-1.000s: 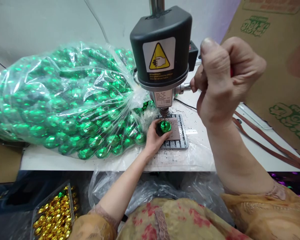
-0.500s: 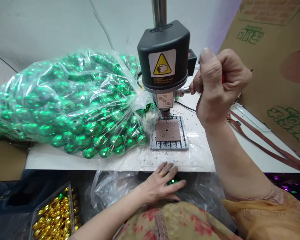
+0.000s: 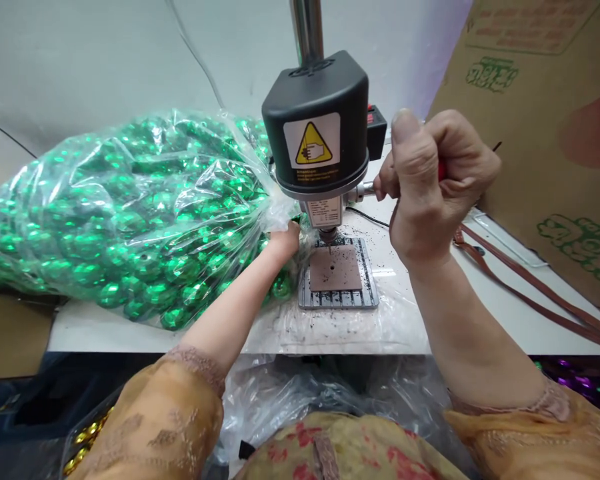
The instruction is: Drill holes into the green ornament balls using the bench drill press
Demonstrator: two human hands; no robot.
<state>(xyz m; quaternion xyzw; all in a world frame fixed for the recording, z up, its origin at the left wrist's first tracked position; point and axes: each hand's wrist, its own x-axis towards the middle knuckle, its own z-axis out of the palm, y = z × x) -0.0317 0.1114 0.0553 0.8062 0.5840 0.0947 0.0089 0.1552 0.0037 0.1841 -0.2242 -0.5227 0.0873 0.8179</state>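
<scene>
A small black drill press (image 3: 316,120) with a yellow hand-warning sticker stands in front of me. My right hand (image 3: 433,187) is closed around the red grip of its feed lever (image 3: 364,192), right of the motor housing. My left hand (image 3: 286,240) reaches into the mouth of a clear plastic bag (image 3: 273,208) left of the press; its fingers are hidden there. Shiny green faceted balls (image 3: 115,257) fill the bag. Under the drill bit, a brown square board (image 3: 335,269) with a dark hole lies on the slotted metal base (image 3: 370,293), black shavings scattered about.
A large cardboard box (image 3: 535,113) stands at the right, with brown leather straps (image 3: 520,277) beside it. Gold balls (image 3: 87,433) sit low on the left, purple ones (image 3: 577,380) low on the right. Clear plastic sheeting (image 3: 270,393) hangs below the white table edge (image 3: 170,341).
My left hand has moved from below the table edge, over a green ball, up and left into the bag's mouth. My right hand stays on the lever. The view has shifted slightly.
</scene>
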